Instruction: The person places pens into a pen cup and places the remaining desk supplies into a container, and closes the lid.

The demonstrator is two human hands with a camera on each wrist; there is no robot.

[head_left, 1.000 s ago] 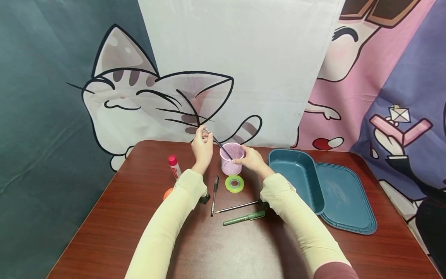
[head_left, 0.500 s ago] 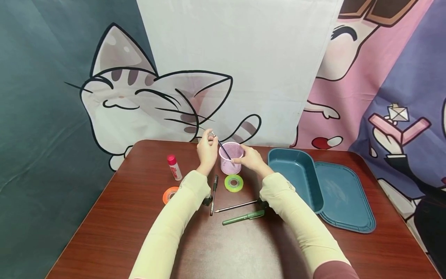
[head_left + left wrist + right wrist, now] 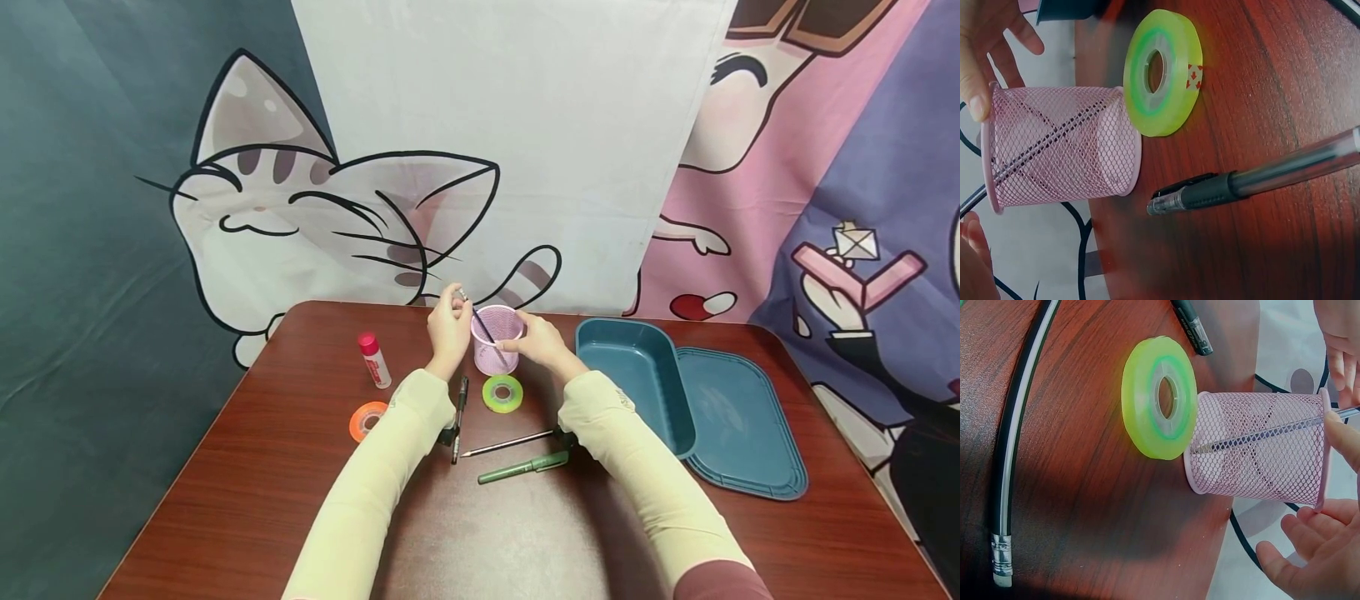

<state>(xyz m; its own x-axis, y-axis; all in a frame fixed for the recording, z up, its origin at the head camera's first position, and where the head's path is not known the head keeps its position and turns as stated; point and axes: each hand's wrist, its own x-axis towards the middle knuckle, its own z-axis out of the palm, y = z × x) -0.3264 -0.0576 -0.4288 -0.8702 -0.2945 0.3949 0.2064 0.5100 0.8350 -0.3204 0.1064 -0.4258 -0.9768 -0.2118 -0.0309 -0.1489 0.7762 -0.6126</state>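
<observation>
My left hand (image 3: 447,332) pinches a dark pencil (image 3: 482,324) near its eraser end. The pencil slants down into a pink mesh pen cup (image 3: 495,362), and its point shows through the mesh close to the base in the right wrist view. With thumb and fingers at the rim, my right hand (image 3: 545,344) holds the cup, which stands upright on the table. A roll of yellow-green tape (image 3: 1191,53) lies just in front of the cup. Close to my left wrist lies a black-capped clear pen (image 3: 1210,192).
A striped pencil (image 3: 510,442) and a green pen (image 3: 522,468) lie nearer the front. On the left are a red-capped glue stick (image 3: 375,362) and an orange tape roll (image 3: 365,422). A blue tray (image 3: 678,408) and its lid (image 3: 750,429) occupy the right side of the table (image 3: 225,467).
My left hand has moved right and slightly down with the pencil, which stands steeper and deeper in the cup. The right hand stays at the cup's rim.
</observation>
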